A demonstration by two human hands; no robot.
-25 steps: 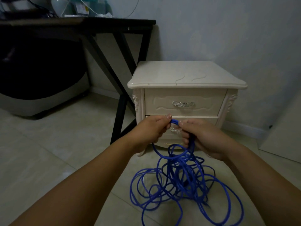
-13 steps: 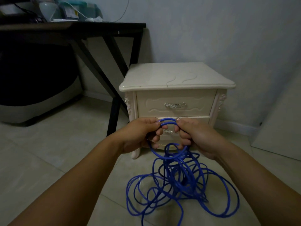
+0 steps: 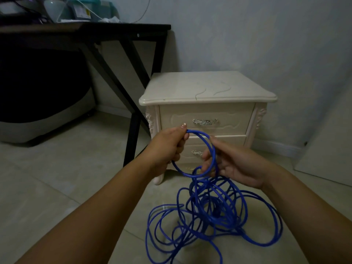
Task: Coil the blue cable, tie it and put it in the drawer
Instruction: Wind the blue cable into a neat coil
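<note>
A long blue cable [image 3: 213, 216] lies in a loose tangle on the tiled floor in front of a cream nightstand [image 3: 207, 92]. One small round loop of it is raised between my hands. My left hand [image 3: 167, 149] grips the top left of that loop between thumb and fingers. My right hand [image 3: 234, 164] holds the loop's right side, fingers curled round the strand. Both drawers of the nightstand are closed: the upper drawer [image 3: 228, 119] shows a silver handle, the lower drawer [image 3: 228, 141] is partly hidden behind my hands.
A black desk [image 3: 95, 29] with slanted legs stands to the left of the nightstand, with clutter on top. Under it sits a dark appliance with a grey base [image 3: 38, 122]. A pale board [image 3: 327, 149] leans at the right wall.
My hands have drawn apart and the short arc of cable between them has grown into a full round loop. The view has shifted so the nightstand sits further right.
</note>
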